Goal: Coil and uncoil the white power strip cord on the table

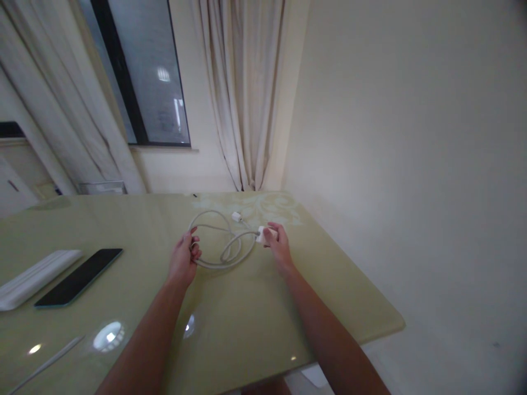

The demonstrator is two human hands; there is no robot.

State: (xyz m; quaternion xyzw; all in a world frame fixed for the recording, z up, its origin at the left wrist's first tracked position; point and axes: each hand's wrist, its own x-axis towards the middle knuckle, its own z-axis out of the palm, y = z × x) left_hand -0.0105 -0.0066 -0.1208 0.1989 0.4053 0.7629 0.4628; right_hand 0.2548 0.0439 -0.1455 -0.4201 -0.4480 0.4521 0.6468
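Observation:
A white cable (224, 265) lies in loose loops over the table between my two hands. My left hand (185, 257) pinches the loops at their left side, fingers closed round the cord. At the other side my right hand (278, 241) grips a white plug-like block (261, 235) where the cord enters it; part of the block is hidden by the fingers. A smaller white connector (236, 216), the cable's other end, rests on the tabletop just beyond the loops.
The glossy greenish table (247, 340) has its right edge beside a plain wall (411, 164). To the left lie a long white bar-shaped object (39, 277) and a flat black slab with a teal edge (80, 277). Nearer is a thin white stick-like thing (49, 362). Curtains (247, 93) hang behind.

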